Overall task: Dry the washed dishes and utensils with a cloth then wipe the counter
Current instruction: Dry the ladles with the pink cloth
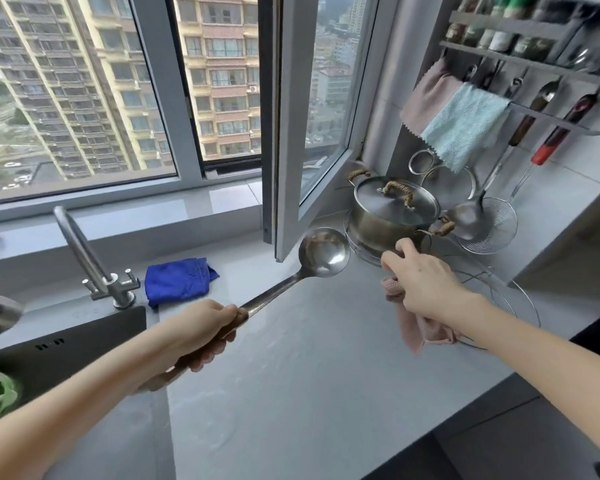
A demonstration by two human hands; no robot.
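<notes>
Grip-wise, in the head view our left hand wraps the handle of the ladle and our right hand clutches the pink cloth just before the pot. We judge ladle-drying is in hand; next the cloth must meet its bowl. Long axis points toward the pot, bowl just left of it, above the table.

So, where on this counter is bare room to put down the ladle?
The ladle fits where the counter is bare, between the sink and the pink cloth in the right hand, in front of the blue cloth. The back right corner is crowded: pot, wire rack, hanging skimmer.
</notes>
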